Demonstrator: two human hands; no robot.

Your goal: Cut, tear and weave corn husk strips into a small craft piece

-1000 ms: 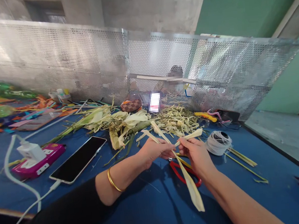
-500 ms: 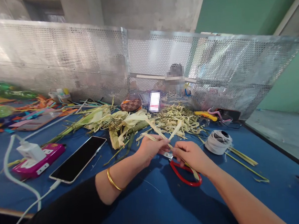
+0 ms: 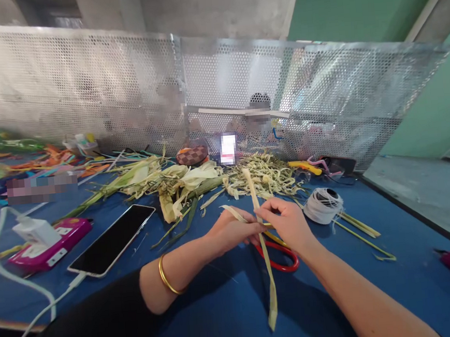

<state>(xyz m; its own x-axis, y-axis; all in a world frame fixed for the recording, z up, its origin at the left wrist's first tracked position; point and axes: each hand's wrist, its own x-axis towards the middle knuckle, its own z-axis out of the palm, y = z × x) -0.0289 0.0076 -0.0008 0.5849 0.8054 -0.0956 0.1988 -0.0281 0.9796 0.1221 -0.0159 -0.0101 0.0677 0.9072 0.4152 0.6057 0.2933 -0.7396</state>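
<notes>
My left hand (image 3: 235, 227) and my right hand (image 3: 283, 221) meet above the middle of the blue table, fingers pinched close together. Both are closed on pale strips of corn husk (image 3: 271, 284). One strip runs up past the fingertips and hangs down below them toward the table's near side; a short end sticks out over the back of my left hand. Beneath the hands lie red-handled scissors (image 3: 291, 267), their blades hidden by my fingers. Just beyond, a heap of shredded husk strips (image 3: 268, 178) spreads out, with whole corn husks (image 3: 163, 178) to its left.
A spool of white thread (image 3: 323, 206) stands right of my hands, beside thin stalks (image 3: 364, 225). To the left lie a phone (image 3: 112, 242) on a cable and a magenta power strip (image 3: 56, 249). A perforated metal screen (image 3: 125, 88) borders the far edge.
The husk strips held crossed before now stand in a different position: one is turned nearly upright, with a long end hanging down. My right hand has moved slightly up. The view has shifted slightly.
</notes>
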